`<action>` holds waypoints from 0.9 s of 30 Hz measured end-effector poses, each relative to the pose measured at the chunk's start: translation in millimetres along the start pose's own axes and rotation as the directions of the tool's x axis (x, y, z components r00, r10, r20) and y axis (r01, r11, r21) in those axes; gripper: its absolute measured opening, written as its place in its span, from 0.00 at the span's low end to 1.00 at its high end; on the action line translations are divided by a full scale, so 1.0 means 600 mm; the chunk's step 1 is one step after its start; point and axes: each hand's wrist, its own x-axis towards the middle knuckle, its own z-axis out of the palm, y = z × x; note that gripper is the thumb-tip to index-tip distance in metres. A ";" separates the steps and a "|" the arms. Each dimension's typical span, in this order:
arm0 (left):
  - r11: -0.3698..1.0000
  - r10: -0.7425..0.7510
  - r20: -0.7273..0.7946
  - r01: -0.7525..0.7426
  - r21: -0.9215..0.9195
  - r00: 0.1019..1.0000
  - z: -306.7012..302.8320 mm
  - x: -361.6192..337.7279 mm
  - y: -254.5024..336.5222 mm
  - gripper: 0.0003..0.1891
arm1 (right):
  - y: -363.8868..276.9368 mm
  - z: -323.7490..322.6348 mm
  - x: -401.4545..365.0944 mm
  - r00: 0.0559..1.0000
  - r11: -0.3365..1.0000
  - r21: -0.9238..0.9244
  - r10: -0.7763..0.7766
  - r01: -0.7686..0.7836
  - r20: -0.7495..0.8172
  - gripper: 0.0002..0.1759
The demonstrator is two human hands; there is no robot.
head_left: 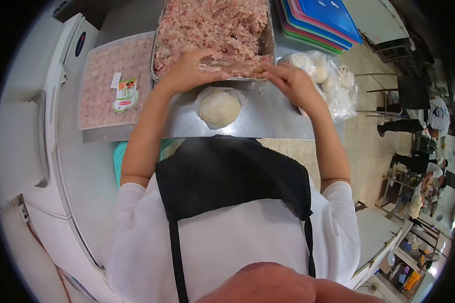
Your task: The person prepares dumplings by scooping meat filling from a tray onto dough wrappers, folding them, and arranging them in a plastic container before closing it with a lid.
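My left hand [194, 73] curves around one end of a thin, pale, partly see-through sheet [227, 65] at the near edge of a metal tray [154, 70]. Pinkish ground meat [212, 28] fills most of that tray. At the tray's near right corner, my right hand [290, 83] has its fingers pinched together; what lies in them is too small to make out. Between my forearms, a round pale stack of dough wrappers [220, 107] rests on a whitish sheet on the steel table [283, 118].
Left of the tray lies a covered container [98, 86] of portioned meat with a label. To the right sit a clear plastic bag [333, 86] of pale rounds and a stack of coloured lids [328, 20]. A white refrigerator [81, 166] stands left; people [437, 116] work far right.
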 end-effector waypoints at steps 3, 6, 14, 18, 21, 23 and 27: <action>0.984 -0.128 0.024 0.130 -0.123 0.991 -0.007 -0.002 0.004 0.27 | -0.035 -0.006 -0.005 0.992 0.997 -0.048 0.060 -0.066 -0.110 0.15; 0.996 -0.078 -0.014 0.078 -0.033 0.997 -0.010 0.004 -0.011 0.32 | -0.017 0.005 0.004 0.999 0.999 0.032 0.005 -0.003 -0.041 0.15; 0.986 -0.051 -0.051 0.043 -0.161 0.997 -0.012 -0.001 0.008 0.24 | -0.038 0.003 0.001 0.995 0.995 -0.007 0.096 -0.096 -0.039 0.15; 0.996 -0.062 -0.170 0.049 -0.080 0.983 -0.015 -0.007 -0.020 0.22 | 0.024 0.047 0.007 0.984 0.967 0.215 0.158 -0.139 -0.078 0.15; 0.936 -0.195 -0.156 0.136 -0.324 0.968 -0.057 -0.033 -0.035 0.23 | 0.042 0.063 0.000 0.943 0.879 0.381 0.329 -0.286 -0.053 0.15; 0.937 -0.220 -0.224 0.142 -0.320 0.949 -0.092 -0.048 -0.048 0.24 | 0.043 0.062 0.002 0.966 0.938 0.277 0.242 -0.209 -0.090 0.15; 0.960 -0.223 -0.533 0.278 0.023 0.816 -0.118 -0.081 -0.086 0.22 | 0.022 0.038 0.016 0.974 0.980 0.035 0.198 -0.195 -0.107 0.17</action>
